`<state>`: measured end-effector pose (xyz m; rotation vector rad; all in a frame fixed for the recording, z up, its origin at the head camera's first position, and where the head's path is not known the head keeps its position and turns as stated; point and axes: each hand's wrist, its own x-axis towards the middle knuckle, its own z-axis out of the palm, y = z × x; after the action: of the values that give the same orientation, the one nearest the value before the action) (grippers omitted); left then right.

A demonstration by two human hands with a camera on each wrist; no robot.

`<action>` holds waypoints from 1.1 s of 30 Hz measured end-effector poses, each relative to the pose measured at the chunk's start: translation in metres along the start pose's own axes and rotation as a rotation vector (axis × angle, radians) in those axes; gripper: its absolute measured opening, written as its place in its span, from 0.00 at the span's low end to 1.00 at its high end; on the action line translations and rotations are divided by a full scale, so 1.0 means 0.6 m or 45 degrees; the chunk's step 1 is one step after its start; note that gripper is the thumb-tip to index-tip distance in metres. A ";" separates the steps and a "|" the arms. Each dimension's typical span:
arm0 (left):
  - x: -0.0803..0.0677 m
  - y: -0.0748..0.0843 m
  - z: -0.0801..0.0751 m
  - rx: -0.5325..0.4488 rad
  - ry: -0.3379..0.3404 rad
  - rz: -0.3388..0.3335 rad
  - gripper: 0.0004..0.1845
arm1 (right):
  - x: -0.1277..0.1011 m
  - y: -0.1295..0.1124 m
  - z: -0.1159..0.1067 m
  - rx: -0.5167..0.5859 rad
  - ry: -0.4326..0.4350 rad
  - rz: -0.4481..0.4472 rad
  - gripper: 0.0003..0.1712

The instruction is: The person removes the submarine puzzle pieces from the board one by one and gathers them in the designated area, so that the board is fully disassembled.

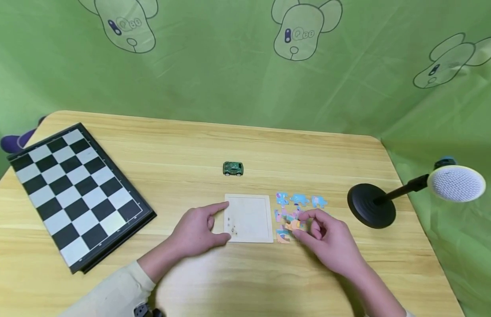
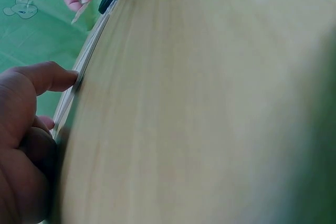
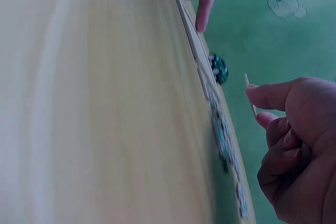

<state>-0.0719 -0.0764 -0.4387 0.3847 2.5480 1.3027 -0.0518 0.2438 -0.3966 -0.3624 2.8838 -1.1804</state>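
A pale wooden puzzle tray (image 1: 251, 218) lies flat on the table. My left hand (image 1: 197, 231) is at its left side, thumb and index finger spread apart and touching that edge; the thumb also shows at the tray's edge in the left wrist view. My right hand (image 1: 330, 237) pinches an orange jigsaw piece (image 1: 293, 224) by thumb and index fingertip. Seen from the right wrist, the piece (image 3: 251, 98) is thin, edge-on and raised off the table. Below and around it lie several blue and pink jigsaw pieces (image 1: 299, 199), some partly hidden by the right hand.
Behind the tray stands a small green toy car (image 1: 233, 168). A black-and-white chessboard (image 1: 76, 185) covers the table's left side. On the right is a lamp with a round black base (image 1: 371, 206) and a white head (image 1: 456, 183). Green cloth hangs behind the table.
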 end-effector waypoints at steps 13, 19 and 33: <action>0.000 0.000 0.001 -0.002 0.003 -0.008 0.42 | -0.035 0.059 -0.036 -0.136 0.003 -0.017 0.13; -0.001 0.000 0.001 -0.001 0.007 0.002 0.41 | -0.046 0.075 -0.047 -0.150 -0.003 0.003 0.14; 0.000 0.001 0.001 0.008 0.010 0.008 0.41 | -0.061 0.104 -0.057 -0.159 -0.023 0.051 0.15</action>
<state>-0.0715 -0.0757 -0.4384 0.3899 2.5597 1.3015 -0.0321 0.3182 -0.4182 -0.3131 2.9417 -0.9893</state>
